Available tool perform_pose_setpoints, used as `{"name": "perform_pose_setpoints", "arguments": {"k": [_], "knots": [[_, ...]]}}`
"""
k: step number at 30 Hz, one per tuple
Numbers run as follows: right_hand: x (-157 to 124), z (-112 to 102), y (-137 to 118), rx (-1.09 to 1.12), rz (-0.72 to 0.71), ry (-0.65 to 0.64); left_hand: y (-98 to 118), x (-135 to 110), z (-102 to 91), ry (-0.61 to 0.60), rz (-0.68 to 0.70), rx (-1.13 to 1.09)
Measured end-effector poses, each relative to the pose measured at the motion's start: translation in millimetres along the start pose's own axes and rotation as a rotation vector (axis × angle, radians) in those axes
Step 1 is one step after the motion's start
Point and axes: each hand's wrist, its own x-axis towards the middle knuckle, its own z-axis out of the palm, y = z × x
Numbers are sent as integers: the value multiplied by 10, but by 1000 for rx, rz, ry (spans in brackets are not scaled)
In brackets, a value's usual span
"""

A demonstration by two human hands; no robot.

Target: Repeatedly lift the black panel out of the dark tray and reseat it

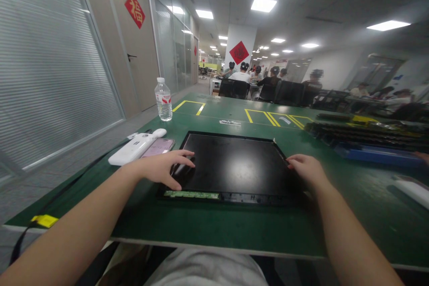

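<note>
A black flat screen panel (234,165) lies face up in front of me, with a strip of green circuit board (192,195) along its near edge at the left. My left hand (167,167) rests over the panel's left side, its fingers and thumb spread apart. At the opposite side, my right hand (306,170) has its fingertips closed on the panel's right edge, and its thumb is mostly hidden. Left of the panel lie a phone (159,147) and a white device (131,149).
The green table (214,228) carries a water bottle (163,100) at the back left. Yellow tape outlines (258,111) mark its far part. Stacked dark panels (365,132) and a blue tray (372,154) stand at the right. Several people sit at tables beyond.
</note>
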Motion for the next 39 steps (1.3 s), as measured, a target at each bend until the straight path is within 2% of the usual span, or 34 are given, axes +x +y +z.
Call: {"name": "perform_pose_setpoints", "arguments": {"k": [6,12,15,24,33,39], "knots": [[3,35,-4,40,-38,17,32,26,2,15,79,-9],[55,171,89,158,-231,-146,36,27,24,44,163,-47],[48,182,92,140,-222,-195,33,30,35,45,175,-57],[-7,131,-9,59,-190,-147,31,47,56,66,186,-78],[3,151,14,65,-207,-150,43,68,53,78,199,-94],[2,148,14,52,-214,-142,31,60,72,83,154,-87]]}}
